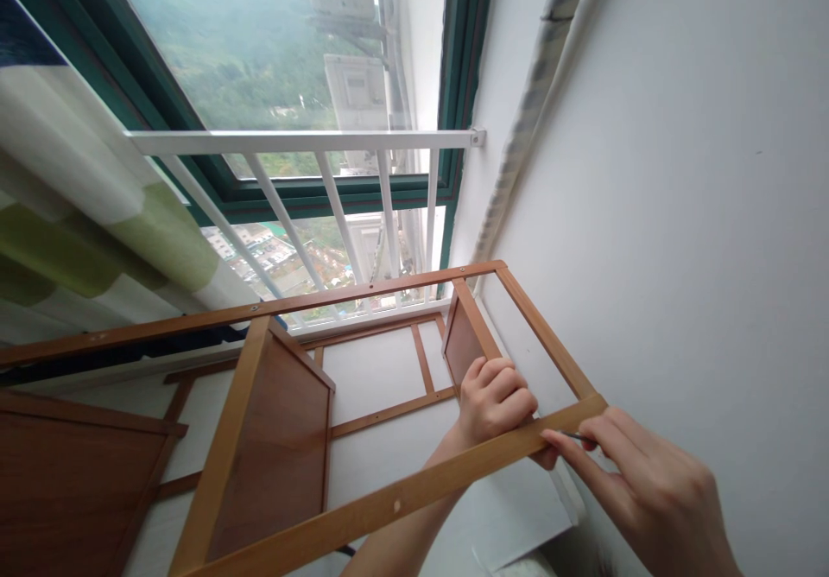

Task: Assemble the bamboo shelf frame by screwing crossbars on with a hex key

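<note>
A wooden shelf frame of light brown rails and darker panels stands in front of me by a window. My left hand reaches up through the frame and is closed round the near rail beside the right corner. My right hand is at that corner, pinching a thin dark metal tool whose tip points at the joint. Two upright panels join the far and near rails.
A white wall is close on the right. A white window guard rail and a green window frame stand behind the shelf. A striped curtain hangs at the left. The white floor shows below the frame.
</note>
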Demonstrator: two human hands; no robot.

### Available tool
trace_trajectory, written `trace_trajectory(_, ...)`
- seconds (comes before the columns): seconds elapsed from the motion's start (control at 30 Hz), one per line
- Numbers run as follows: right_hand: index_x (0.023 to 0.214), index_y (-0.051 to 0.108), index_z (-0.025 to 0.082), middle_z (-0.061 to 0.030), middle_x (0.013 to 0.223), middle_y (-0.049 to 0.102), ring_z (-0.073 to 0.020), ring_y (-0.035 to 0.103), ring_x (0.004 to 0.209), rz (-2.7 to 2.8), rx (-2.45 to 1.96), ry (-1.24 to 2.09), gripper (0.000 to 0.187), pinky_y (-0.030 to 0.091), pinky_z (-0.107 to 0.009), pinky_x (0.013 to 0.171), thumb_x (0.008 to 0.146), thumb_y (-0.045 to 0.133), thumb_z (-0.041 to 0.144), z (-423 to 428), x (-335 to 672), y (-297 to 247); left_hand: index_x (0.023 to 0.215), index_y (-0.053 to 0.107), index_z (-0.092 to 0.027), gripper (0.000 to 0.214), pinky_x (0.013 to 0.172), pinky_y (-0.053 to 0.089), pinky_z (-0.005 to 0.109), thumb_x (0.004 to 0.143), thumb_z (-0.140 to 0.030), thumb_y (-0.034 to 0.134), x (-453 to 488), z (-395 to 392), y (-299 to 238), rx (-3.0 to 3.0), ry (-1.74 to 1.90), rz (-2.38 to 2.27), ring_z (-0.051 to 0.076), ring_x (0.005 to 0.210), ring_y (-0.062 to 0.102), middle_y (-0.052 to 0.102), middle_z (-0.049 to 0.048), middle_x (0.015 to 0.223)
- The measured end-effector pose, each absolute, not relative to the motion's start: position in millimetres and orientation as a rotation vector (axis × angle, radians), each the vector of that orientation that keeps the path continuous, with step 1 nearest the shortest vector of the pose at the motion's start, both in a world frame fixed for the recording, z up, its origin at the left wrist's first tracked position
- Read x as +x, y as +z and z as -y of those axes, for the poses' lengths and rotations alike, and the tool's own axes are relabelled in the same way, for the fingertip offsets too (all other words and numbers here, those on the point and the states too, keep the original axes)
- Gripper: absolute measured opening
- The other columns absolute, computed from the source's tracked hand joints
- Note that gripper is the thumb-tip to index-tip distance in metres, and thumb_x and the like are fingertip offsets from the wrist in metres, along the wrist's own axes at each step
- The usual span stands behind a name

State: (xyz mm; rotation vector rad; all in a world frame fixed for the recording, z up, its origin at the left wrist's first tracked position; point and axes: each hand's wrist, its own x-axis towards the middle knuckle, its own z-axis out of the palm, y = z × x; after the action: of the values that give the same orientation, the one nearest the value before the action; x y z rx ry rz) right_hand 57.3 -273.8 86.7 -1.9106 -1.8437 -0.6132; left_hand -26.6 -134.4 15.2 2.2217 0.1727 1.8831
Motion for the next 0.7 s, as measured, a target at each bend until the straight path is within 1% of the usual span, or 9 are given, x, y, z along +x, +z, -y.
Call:
trace_trajectory(0.13,0.056,0.044,0.019,0.0040,0.050,0.041,-0.0100,0.039,0.044,1.904,-1.950,-0.686,0.039,0.023,-0.026,0.050,0.086,0.049,0.043,276.5,66.6,87.8,0.057,0.038,-0.020,0.030,0.056,0.035,0.029,0.060,-0.048,0.048,-30.8,134.2,18.3,2.240,1.823,-0.144,0.015,0.064,0.050,0.042,-0.0025,0.053)
trace_trajectory(0.23,0.054,0.042,0.019,0.0036,0.048,0.039,-0.0107,0.037,0.044,1.929,-1.964,-0.757,0.042,0.021,-0.027,0.050,0.087,0.046,0.044,278.7,71.4,86.8,0.059,0.040,-0.020,0.031,0.056,0.035,0.029,0.056,-0.047,0.055,-34.5,134.2,22.2,2.314,1.747,-0.130,0.014,0.063,0.050,0.044,-0.0028,0.056)
trace_trajectory(0.4,0.053,0.042,0.020,0.0031,0.047,0.039,-0.0119,0.036,0.045,1.937,-1.961,-0.882,0.042,0.020,-0.028,0.051,0.085,0.050,0.044,275.7,69.9,85.1,0.056,0.037,-0.020,0.029,0.054,0.034,0.028,0.059,-0.044,0.053,-32.7,134.8,22.9,2.275,1.807,-0.161,0.014,0.062,0.049,0.042,-0.0024,0.054)
trace_trajectory(0.53,0.050,0.038,0.019,0.0033,0.045,0.037,-0.0109,0.032,0.044,1.895,-1.964,-0.913,0.044,0.019,-0.027,0.050,0.086,0.049,0.042,273.1,64.1,84.1,0.055,0.036,-0.020,0.034,0.053,0.033,0.028,0.062,-0.050,0.051,-29.3,135.9,20.2,2.251,1.851,-0.180,0.014,0.060,0.048,0.041,-0.0025,0.053)
trace_trajectory(0.57,0.050,0.037,0.019,0.0035,0.044,0.036,-0.0105,0.031,0.043,1.865,-1.978,-0.907,0.045,0.019,-0.027,0.049,0.086,0.049,0.042,273.4,62.6,83.4,0.055,0.036,-0.020,0.034,0.054,0.033,0.028,0.064,-0.049,0.050,-29.0,136.0,19.2,2.257,1.856,-0.188,0.014,0.060,0.048,0.041,-0.0026,0.053)
trace_trajectory(0.63,0.049,0.036,0.019,0.0039,0.043,0.035,-0.0096,0.030,0.042,1.798,-2.019,-0.879,0.047,0.019,-0.026,0.049,0.086,0.048,0.044,274.8,59.7,81.5,0.055,0.036,-0.020,0.028,0.055,0.033,0.028,0.067,-0.039,0.052,-28.7,135.7,17.2,2.281,1.856,-0.211,0.014,0.062,0.049,0.041,-0.0029,0.053)
trace_trajectory(0.7,0.048,0.036,0.018,0.0043,0.042,0.034,-0.0090,0.029,0.041,1.726,-2.065,-0.842,0.048,0.019,-0.026,0.049,0.086,0.047,0.046,276.6,56.6,79.6,0.054,0.036,-0.019,0.022,0.056,0.033,0.026,0.069,-0.023,0.053,-28.9,134.9,15.5,2.308,1.850,-0.225,0.013,0.064,0.050,0.042,-0.0034,0.053)
